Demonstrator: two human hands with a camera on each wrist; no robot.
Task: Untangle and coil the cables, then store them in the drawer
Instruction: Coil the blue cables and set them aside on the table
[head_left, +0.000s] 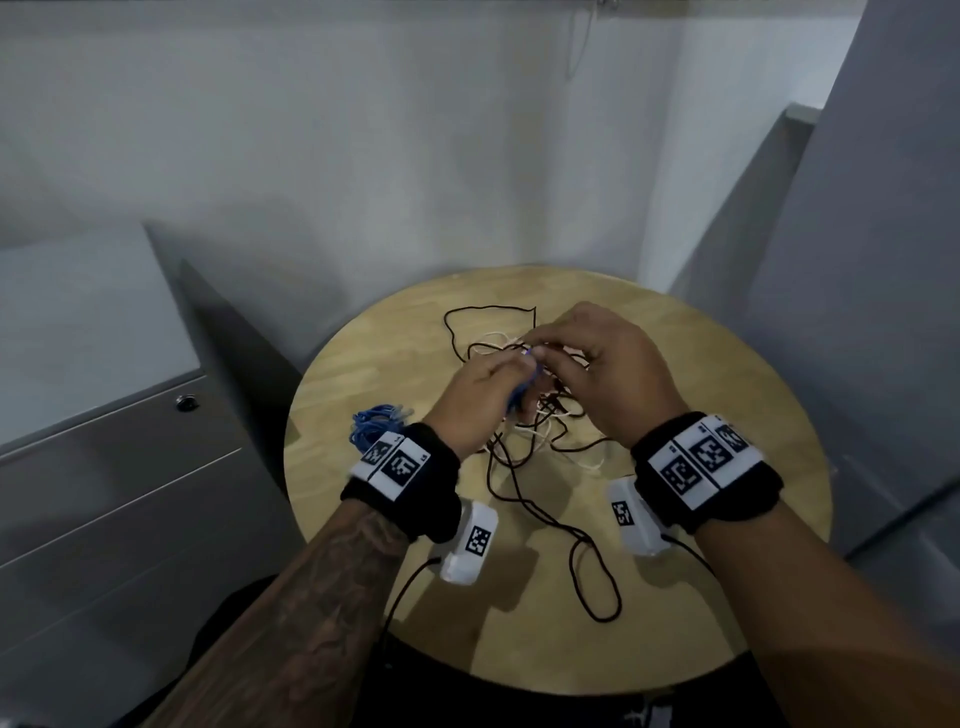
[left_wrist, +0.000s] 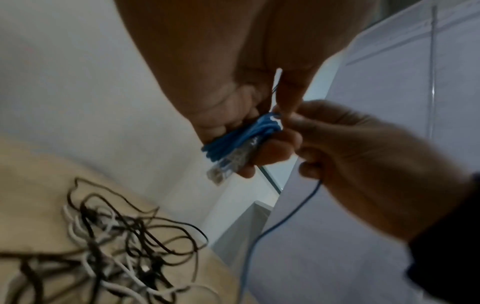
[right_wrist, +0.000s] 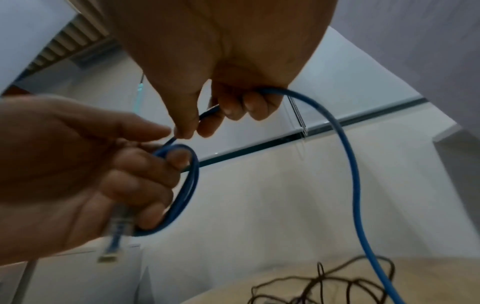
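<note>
My left hand (head_left: 493, 384) grips a small coil of blue network cable (left_wrist: 241, 139) above the round wooden table (head_left: 727, 415); the cable's clear plug (left_wrist: 223, 170) sticks out below the fingers. My right hand (head_left: 566, 348) meets it from the right, thumb and fingers curled round the free run of the same blue cable (right_wrist: 348, 156), which hangs down toward the table. In the right wrist view the blue loops (right_wrist: 184, 189) circle the left hand's fingers (right_wrist: 145, 170). Under both hands lies a tangle of dark and white cables (head_left: 524, 431).
A second blue cable bundle (head_left: 376, 423) lies on the table's left side. A long dark cable loop (head_left: 597, 577) trails to the near edge. The grey drawer cabinet (head_left: 119, 467) with a lock (head_left: 187, 402) stands left of the table, drawers closed. Grey walls enclose the corner.
</note>
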